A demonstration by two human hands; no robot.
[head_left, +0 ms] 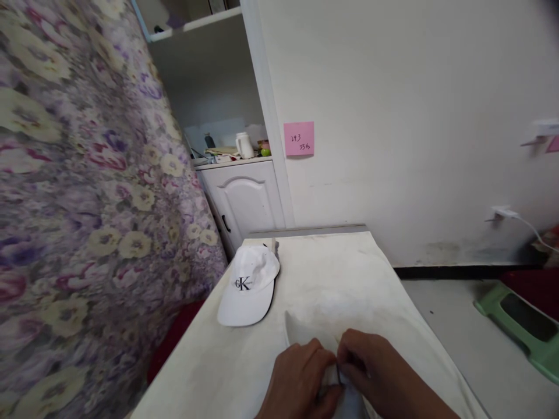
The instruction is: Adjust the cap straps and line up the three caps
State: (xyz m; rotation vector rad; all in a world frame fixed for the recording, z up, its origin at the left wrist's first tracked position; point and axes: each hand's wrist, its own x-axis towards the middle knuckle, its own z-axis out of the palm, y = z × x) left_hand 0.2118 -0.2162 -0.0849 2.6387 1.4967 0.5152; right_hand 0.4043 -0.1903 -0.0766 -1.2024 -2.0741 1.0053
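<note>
Cap lies beyond your left hand; your right hand helps it pinch pale material, likely for steadiness.

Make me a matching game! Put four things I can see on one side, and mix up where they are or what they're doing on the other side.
Things:
1. Cap
2. Sticky note
3. Stool
4. Left hand and right hand

Where or how:
A. Green, on the floor
B. Fingers closed on something pale
C. White, lying on the table
D. Pink, stuck on the wall

Right pairs: 1-C, 2-D, 3-A, 4-B
</note>
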